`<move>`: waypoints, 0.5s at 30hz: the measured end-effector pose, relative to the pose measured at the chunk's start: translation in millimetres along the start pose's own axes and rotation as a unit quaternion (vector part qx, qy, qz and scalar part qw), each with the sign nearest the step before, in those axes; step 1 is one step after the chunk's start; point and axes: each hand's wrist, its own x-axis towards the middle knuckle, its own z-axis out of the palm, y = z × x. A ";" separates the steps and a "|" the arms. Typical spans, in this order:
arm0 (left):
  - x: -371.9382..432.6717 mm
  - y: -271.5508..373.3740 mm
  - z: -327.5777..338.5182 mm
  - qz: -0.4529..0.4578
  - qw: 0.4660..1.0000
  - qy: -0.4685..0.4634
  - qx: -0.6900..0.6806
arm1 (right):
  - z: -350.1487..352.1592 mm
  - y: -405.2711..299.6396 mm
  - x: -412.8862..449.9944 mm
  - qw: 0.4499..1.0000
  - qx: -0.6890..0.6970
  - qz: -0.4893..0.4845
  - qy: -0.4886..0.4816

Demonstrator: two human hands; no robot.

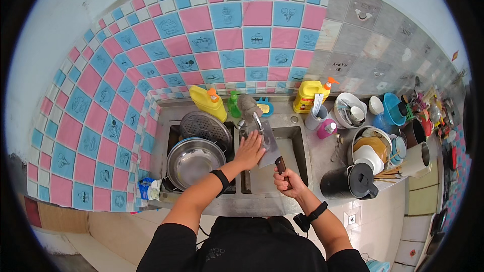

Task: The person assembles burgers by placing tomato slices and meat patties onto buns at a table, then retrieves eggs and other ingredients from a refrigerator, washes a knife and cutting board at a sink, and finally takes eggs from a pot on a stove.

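Observation:
A wide-bladed kitchen cleaver (269, 141) lies over the right sink basin (306, 166), its blade under the curved metal faucet (258, 122). My right hand (289, 182) is shut around the cleaver's dark wooden handle (280, 166). My left hand (250, 152) reaches flat beside the blade with fingers stretched out, close below the faucet. Its fingertips overlap the blade's edge in this view; whether they press on it I cannot tell. A grey cloth-like thing (247, 106) sits at the faucet's base.
A steel basin (196, 162) and a perforated steamer tray (206, 126) fill the left sink. Behind stand yellow jugs (208, 102) (308, 96) and a green pump bottle (233, 105). At right are a pink bottle (326, 129), a black kettle (342, 181) and stacked bowls (349, 111).

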 end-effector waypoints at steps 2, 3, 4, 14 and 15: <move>6.4 0.5 -4.4 0.006 1.000 -0.001 0.001 | 0.1 -1.3 -5.9 1.000 0.007 -0.006 0.000; 10.0 1.1 -4.8 0.009 1.000 0.002 0.004 | 0.8 -2.6 -7.8 1.000 0.013 -0.010 -0.002; 15.8 0.7 -1.9 0.011 1.000 0.014 -0.015 | 0.1 -4.4 -9.6 1.000 0.015 -0.014 -0.001; 40.4 -13.3 30.7 -0.179 0.932 0.055 -0.311 | -2.9 -6.0 -12.5 0.999 0.035 -0.029 -0.026; 38.7 -13.9 31.1 -0.208 0.894 0.052 -0.394 | -3.1 -4.7 -9.7 0.998 0.041 -0.028 -0.025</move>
